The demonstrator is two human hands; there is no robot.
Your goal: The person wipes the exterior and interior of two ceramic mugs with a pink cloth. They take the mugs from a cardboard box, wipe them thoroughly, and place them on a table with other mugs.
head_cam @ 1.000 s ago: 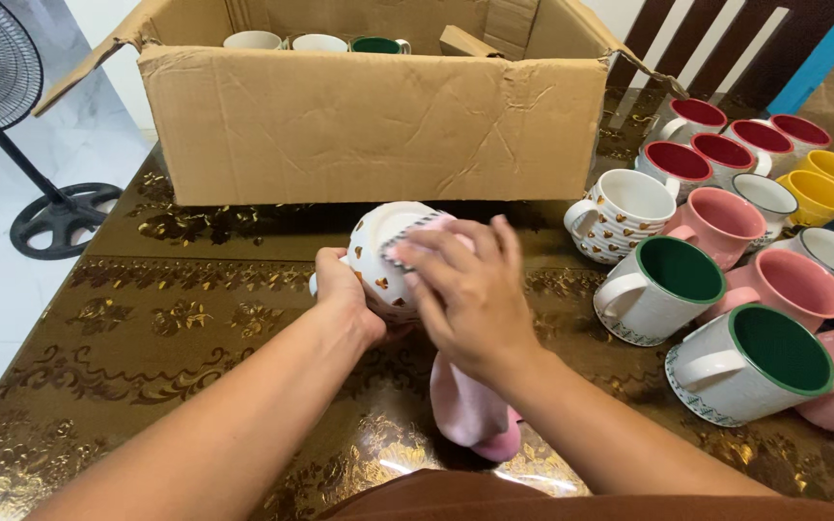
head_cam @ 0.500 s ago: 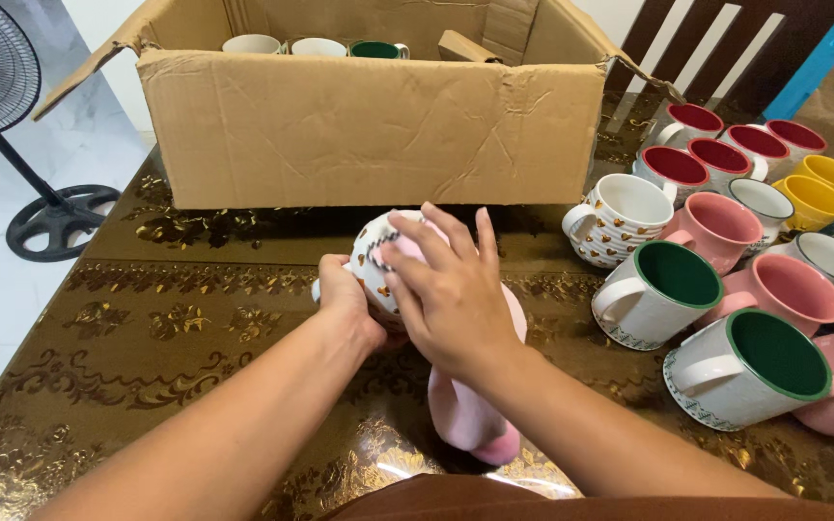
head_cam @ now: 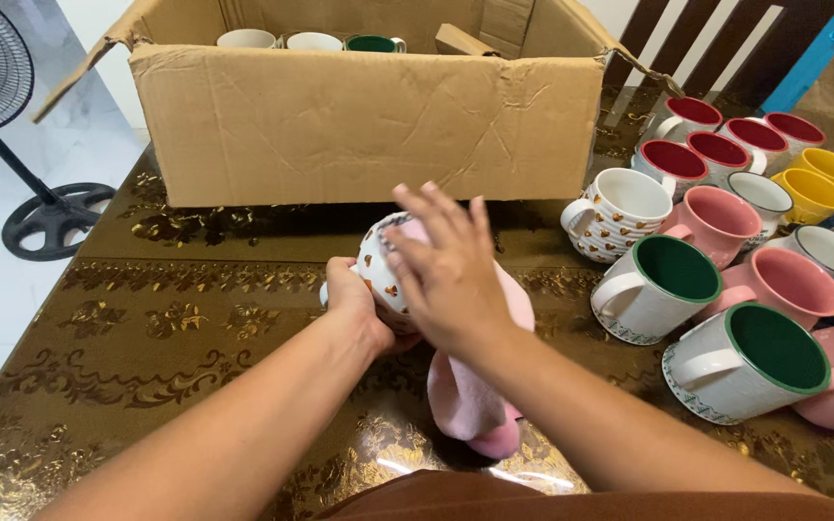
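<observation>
Desk [head_cam: 147, 328]: dark brown w/ glossy gold floral pattern, under both hands & everything else.

Cardboard box [head_cam: 369, 121], big, creased, flaps open, sits just beyond the hands. Inside at back-left: two white mugs & one green-lined mug [head_cam: 374, 43], only rims showing; rest of interior hidden by the front wall.

Cluster of mugs to the right of the right hand, upright on desk, packed close: two white w/ green insides [head_cam: 663, 285], pink ones [head_cam: 721, 222], white w/ red insides [head_cam: 678, 164], yellow ones [head_cam: 818, 193] at far edge, plus a white mug w/ gold hearts [head_cam: 620, 212] nearest the box corner.

Floor fan [head_cam: 12, 125], black, far left of the left hand, off the desk on pale marble floor.

Pink cloth [head_cam: 470, 405], soft & fleecy, hangs down from under the right hand onto the desk, towards the body.

Heart mug [head_cam: 383, 275]: white ceramic, rounded, small gold hearts, tilted on its side betw. the two hands, above the desk. Left hand [head_cam: 354, 309] closed around its near side/handle area, gripping it. Right hand [head_cam: 451, 275] flat over the mug's mouth, fingers spread, pressing cloth against it; palm hidden so exact grip on cloth can't be told.
</observation>
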